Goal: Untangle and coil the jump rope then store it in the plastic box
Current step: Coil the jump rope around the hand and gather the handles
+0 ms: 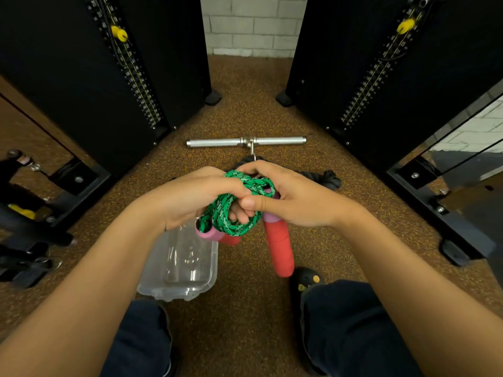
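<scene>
**Head view.** The jump rope (236, 213) is held above the floor (245, 104), gathered into a bundle of green loops between both hands. The left hand (190, 197) is closed round the left side of the bundle, and several loops are wound over its fingers. The right hand (294, 197) is curled over the top and right side, with its thumb pressed against the loops from the near side. Neither hand is open; the cord is gripped by both.

One red handle (280, 246) hangs freely below the right hand and points downward. The second handle (215, 236) protrudes from under the left hand, pink end to the left. Whether a knot is hidden inside the bundle cannot be determined.

The step in hand is judged to be coiling. The cord is largely gathered, but the loops are uneven and not yet secured. The plastic box (187, 289) stands open on the floor, below and slightly left of the bundle, beside the left knee. No rope is seen in it, so storage has not been done.

For the next move, the loops should be evened and the two handles laid alongside the coil. The bundle should then be lowered leftward into the box. The hanging handle is likely to catch on the rim unless it is tucked in first.

A metal bar (217, 143) and a black rope (329, 178) lie on the floor beyond the hands, well apart from the box.
</scene>
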A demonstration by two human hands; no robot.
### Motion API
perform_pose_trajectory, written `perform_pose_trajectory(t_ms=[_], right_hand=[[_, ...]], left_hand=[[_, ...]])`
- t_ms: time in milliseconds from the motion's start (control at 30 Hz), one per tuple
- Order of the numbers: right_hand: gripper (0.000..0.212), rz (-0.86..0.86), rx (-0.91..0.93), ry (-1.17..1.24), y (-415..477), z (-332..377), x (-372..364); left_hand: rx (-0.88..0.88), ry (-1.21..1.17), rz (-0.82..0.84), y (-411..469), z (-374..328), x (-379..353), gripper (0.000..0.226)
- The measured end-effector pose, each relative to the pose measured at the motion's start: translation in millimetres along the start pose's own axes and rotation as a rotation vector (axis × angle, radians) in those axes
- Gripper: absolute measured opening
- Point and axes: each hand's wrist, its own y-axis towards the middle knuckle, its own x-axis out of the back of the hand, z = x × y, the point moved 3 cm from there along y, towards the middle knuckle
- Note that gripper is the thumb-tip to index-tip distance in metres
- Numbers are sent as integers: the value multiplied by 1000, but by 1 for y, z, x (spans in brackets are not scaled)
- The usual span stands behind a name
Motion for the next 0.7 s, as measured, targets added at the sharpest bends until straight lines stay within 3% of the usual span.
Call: perform_pose_trajectory(t_ms=[133,233,333,433,600,700], right_hand=[[47,-94,21,-79,3,-1,0],[44,-186,46,-134,5,1,0],[42,-256,55,-168,5,2,0],[40,-263,49,-200,6,3,-2],[36,-226,41,-222,6,6,-5],[34,-204,39,-229,6,10,-8]], left_hand=[[-53,67,-156,-1,-2,2,17],[-93,148,-288,0,-1,4,40],[-141,109,-404,0,-2,3,18],[-140,149,-425,4,1,5,8],[-126,112,-412,2,7,8,19],[-135,36,-377,-3,9,10,38]])
